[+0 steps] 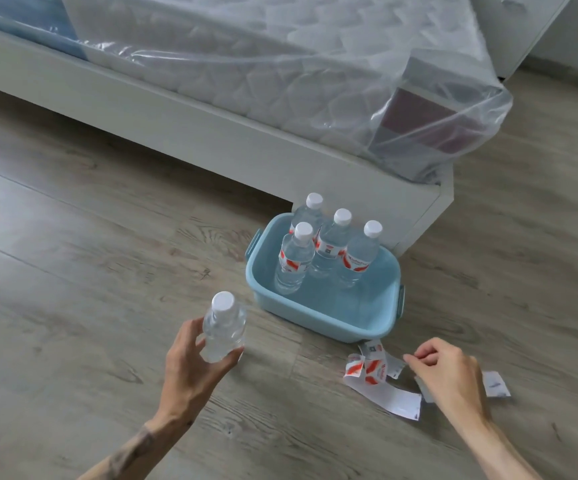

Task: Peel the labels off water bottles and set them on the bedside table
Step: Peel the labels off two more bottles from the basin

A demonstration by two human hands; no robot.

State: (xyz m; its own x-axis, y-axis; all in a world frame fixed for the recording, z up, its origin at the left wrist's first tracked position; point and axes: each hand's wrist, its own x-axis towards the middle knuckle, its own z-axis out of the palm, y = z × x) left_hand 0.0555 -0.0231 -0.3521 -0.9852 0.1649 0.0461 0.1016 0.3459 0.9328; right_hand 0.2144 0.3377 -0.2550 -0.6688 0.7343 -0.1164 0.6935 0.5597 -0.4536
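The left hand is nearest to the camera, low in the view, and its fingers are closed around a clear water bottle with no label. This bottle has a white cap and it stands almost upright in the hand, above the floor. The right hand is on the other side, low over the floor, with the fingertips pinched together at the edge of the peeled labels. I cannot tell if it really holds one of them. The labels are white with red marks and lie curled on the floor, just in front of the blue tub. One more piece of label lies flat beside the right hand.

The blue plastic tub stands on the floor near the corner of the bed. Inside it four water bottles stand upright, with white caps, and red and white labels show on at least three of them.

The floor is grey wood laminate. Behind the tub there is a white bed frame, and on it a mattress in clear plastic wrap.
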